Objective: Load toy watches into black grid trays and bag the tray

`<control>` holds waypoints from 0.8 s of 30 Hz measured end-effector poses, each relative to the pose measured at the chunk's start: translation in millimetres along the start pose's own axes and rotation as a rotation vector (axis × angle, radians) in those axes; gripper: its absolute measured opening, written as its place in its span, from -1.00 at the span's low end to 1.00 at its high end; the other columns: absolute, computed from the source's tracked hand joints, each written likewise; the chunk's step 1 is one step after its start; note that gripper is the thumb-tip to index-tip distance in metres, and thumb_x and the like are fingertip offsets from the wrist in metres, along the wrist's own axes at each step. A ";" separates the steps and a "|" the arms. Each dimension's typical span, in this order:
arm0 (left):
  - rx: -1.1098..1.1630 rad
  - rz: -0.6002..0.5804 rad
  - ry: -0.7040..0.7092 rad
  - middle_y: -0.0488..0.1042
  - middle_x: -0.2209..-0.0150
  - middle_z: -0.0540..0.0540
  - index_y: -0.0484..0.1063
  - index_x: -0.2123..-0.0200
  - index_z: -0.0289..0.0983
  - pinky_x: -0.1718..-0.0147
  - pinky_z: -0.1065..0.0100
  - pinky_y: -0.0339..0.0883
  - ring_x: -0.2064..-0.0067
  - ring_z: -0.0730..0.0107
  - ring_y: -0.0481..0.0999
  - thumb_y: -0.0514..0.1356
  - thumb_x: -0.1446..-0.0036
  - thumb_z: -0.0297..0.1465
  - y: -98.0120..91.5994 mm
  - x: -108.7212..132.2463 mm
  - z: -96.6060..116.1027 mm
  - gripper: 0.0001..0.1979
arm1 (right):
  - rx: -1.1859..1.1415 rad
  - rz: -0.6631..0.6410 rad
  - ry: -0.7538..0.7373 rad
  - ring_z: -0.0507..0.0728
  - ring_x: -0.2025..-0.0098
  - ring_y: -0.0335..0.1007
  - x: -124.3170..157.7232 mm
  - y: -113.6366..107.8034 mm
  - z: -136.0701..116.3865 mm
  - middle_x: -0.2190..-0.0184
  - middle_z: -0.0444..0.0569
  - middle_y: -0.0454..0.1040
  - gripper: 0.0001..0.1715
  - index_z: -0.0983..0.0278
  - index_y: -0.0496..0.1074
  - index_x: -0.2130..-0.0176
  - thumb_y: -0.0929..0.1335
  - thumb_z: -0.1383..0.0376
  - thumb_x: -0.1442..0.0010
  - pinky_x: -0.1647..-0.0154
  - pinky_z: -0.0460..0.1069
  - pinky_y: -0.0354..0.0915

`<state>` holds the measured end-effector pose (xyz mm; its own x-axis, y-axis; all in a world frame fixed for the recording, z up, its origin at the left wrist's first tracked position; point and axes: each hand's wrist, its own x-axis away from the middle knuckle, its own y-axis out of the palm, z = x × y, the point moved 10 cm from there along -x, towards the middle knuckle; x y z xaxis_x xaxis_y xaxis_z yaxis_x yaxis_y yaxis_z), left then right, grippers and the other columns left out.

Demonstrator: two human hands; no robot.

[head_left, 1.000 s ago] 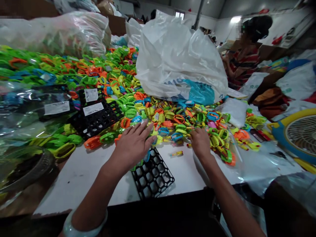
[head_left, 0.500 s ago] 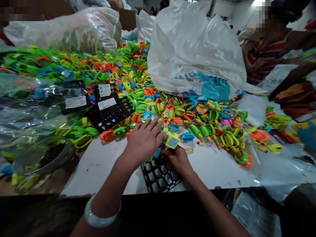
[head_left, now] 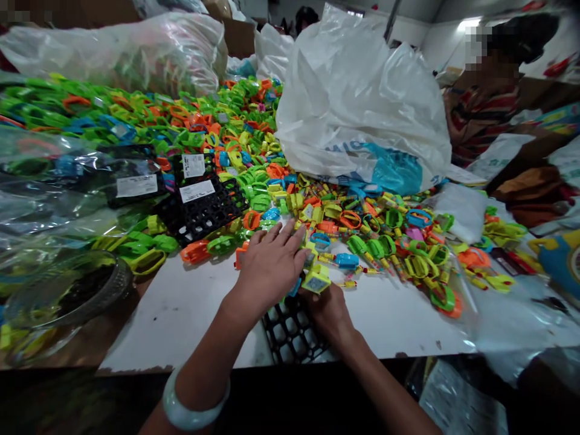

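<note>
Yellow toy watch [head_left: 316,279] is between the two hands, close to the left thumb and touching the right hand, above the far part of a black grid tray [head_left: 292,335]. Left hand [head_left: 272,263] is opened flat, palm down, with fingers almost straight and a little apart; what lies under its palm I cannot tell. Right hand [head_left: 330,311] has its fingers bent inward and mostly hidden behind the toy and over the tray, so I cannot tell how firmly it grips. Pale bangle [head_left: 190,408] sits on the left wrist. Just beyond the right hand lies a blue toy watch [head_left: 347,261]. Farther ahead of both hands spreads a colourful heap of toy watches [head_left: 181,124], with a white plastic bag [head_left: 353,103] behind its right part. Well left of the left hand stands a glass bowl [head_left: 123,284].
</note>
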<state>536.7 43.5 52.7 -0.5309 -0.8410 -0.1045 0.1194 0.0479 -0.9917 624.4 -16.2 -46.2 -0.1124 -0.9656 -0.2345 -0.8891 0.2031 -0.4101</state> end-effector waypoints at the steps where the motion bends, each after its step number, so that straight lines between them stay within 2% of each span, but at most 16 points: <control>1: 0.003 0.001 0.002 0.06 -0.34 -0.01 0.07 -0.28 -0.11 -0.19 0.05 0.09 -0.34 0.16 0.09 -0.20 -0.33 -0.14 0.1 -0.2 -0.4 -0.49 | 0.016 -0.021 -0.014 0.17 0.13 0.45 -1.6 3.1 -3.4 0.16 0.07 0.53 -0.72 0.31 0.41 0.10 0.28 0.36 -0.17 0.12 0.00 0.36; 6: 0.017 0.019 0.030 0.05 -0.35 -0.04 0.05 -0.29 -0.11 -0.20 0.03 0.07 -0.35 0.12 0.07 -0.24 -0.29 -0.02 -1.0 2.7 0.1 -0.40 | 0.166 -0.053 0.004 0.16 0.18 0.40 -6.8 14.5 -5.2 0.22 0.04 0.50 -0.73 0.30 0.42 0.20 0.25 0.46 -0.09 0.13 0.00 0.31; 10: 0.017 0.027 0.034 0.04 -0.35 -0.10 0.04 -0.29 -0.14 -0.20 -0.04 0.05 -0.34 0.04 0.08 -0.23 -0.22 0.09 -2.3 4.1 1.8 -0.30 | 0.070 -0.138 -0.004 0.10 0.32 0.36 -8.4 8.0 -4.3 0.36 -0.07 0.45 -0.85 0.28 0.42 0.32 0.26 0.41 -0.11 0.27 -0.06 0.28; 12: 0.023 0.031 0.036 0.04 -0.35 -0.11 0.05 -0.29 -0.15 -0.20 -0.04 0.05 -0.34 0.04 0.08 -0.24 -0.24 0.07 -2.8 3.9 2.7 -0.32 | 0.072 -0.099 -0.020 0.09 0.30 0.36 -13.9 -11.6 -3.9 0.36 -0.09 0.44 -0.80 0.27 0.43 0.31 0.24 0.43 -0.14 0.26 -0.08 0.28; 15: 0.033 0.044 0.031 0.06 -0.34 -0.10 0.06 -0.29 -0.16 -0.22 -0.04 0.04 -0.34 0.07 0.08 -0.24 -0.27 0.02 -5.8 4.2 2.5 -0.36 | 0.342 0.052 -0.032 0.14 0.18 0.37 -27.4 -46.2 -1.9 0.23 0.00 0.43 -0.63 0.25 0.44 0.11 0.20 0.47 -0.15 0.16 -0.04 0.28; 19: 0.054 -0.006 -0.023 0.08 -0.33 -0.09 0.10 -0.28 -0.14 -0.23 -0.09 0.06 -0.32 0.03 0.12 -0.22 -0.26 0.01 -7.0 7.5 -5.1 -0.37 | 0.764 0.054 0.007 0.16 0.26 0.41 -45.1 -59.5 10.0 0.19 0.04 0.40 -0.50 0.19 0.43 0.00 0.20 0.49 -0.13 0.31 -0.05 0.31; 21: 0.076 -0.034 -0.039 0.06 -0.32 -0.04 0.11 -0.27 -0.09 -0.24 -0.13 0.07 -0.33 0.02 0.10 -0.23 -0.24 0.05 -5.7 6.3 -10.5 -0.36 | 0.824 0.101 0.004 0.17 0.24 0.45 -53.8 -72.2 20.1 0.19 0.05 0.43 -0.47 0.21 0.43 -0.02 0.14 0.51 -0.18 0.26 -0.03 0.34; 24: 0.103 -0.110 -0.044 0.03 -0.32 -0.05 0.12 -0.26 -0.08 -0.24 -0.15 0.07 -0.32 -0.02 0.09 -0.21 -0.19 0.11 1.3 -0.8 -18.2 -0.32 | 0.965 0.256 0.133 0.29 0.10 0.46 -62.8 -112.5 52.1 0.07 0.17 0.45 -0.45 0.24 0.47 0.00 0.20 0.53 -0.08 0.20 0.03 0.38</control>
<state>522.0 54.1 50.1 -0.5083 -0.8611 0.0095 0.1496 -0.0991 -0.9838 754.6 30.1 -31.2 -0.3508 -0.8727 -0.3397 -0.0981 0.3950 -0.9134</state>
